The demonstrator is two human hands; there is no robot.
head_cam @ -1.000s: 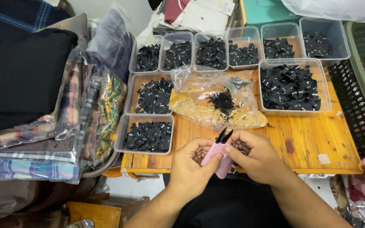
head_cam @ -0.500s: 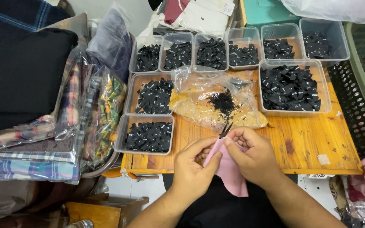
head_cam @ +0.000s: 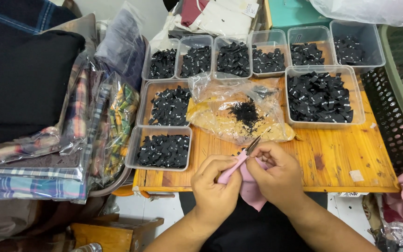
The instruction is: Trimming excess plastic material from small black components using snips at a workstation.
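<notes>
Left hand point(head_cam: 215, 184) pinches pink cloth point(head_cam: 250, 184) at table point(head_cam: 346, 154) front edge; right hand point(head_cam: 276, 172) grips snips point(head_cam: 252, 144) at cloth's top, tips toward clear bag point(head_cam: 239, 112). Label trays point(head_cam: 164, 149) sit left and behind.

We find bare desk point(head_cam: 336, 158) only at the lower right of the frame, between the large tub of black pieces point(head_cam: 323, 95) and the near edge. At centre the crumpled plastic bag point(head_cam: 239, 112) blocks the way forward. Tubs point(head_cam: 164, 149) crowd the left, the folded fabric stack point(head_cam: 38, 130) walls the far left, and the black mesh basket point(head_cam: 397, 116) closes the right.
</notes>
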